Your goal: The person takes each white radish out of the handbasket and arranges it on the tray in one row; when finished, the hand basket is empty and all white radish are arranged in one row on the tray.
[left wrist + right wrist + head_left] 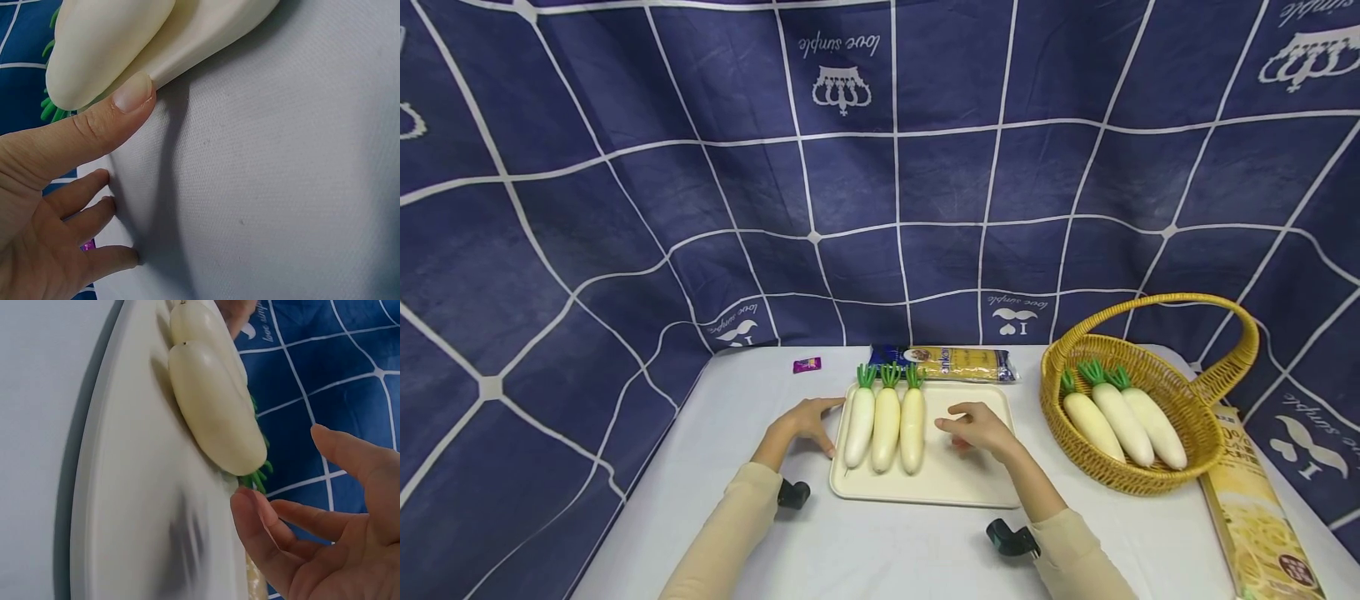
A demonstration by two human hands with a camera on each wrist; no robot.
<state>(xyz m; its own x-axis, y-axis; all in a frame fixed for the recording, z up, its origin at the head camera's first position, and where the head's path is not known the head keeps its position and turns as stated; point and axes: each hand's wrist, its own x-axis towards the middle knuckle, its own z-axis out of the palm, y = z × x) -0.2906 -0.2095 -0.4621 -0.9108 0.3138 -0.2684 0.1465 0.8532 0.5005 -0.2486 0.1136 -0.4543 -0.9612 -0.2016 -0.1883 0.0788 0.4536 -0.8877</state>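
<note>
Three white radishes with green tops lie side by side on the left half of a cream tray (pixel 962 479): a left one (pixel 859 429), a middle one (pixel 886 432) and a right one (pixel 912 433). At the tray's left edge is my left hand (pixel 805 422), fingers spread. In the left wrist view its thumb (pixel 119 106) rests at the tray's rim, beside a radish (pixel 106 50). My right hand (pixel 981 431) hovers over the tray's right half, fingers loosely bent and holding nothing. The right wrist view has it near the top end of the closest radish (pixel 215 409).
On the right stands a wicker basket (pixel 1067 442) with a tall handle, holding three more radishes (pixel 1123 423). A long noodle package (pixel 1262 517) lies beside it. Behind the tray is a yellow-and-blue pasta packet (pixel 962 364), and a small purple packet (pixel 807 364) sits back left.
</note>
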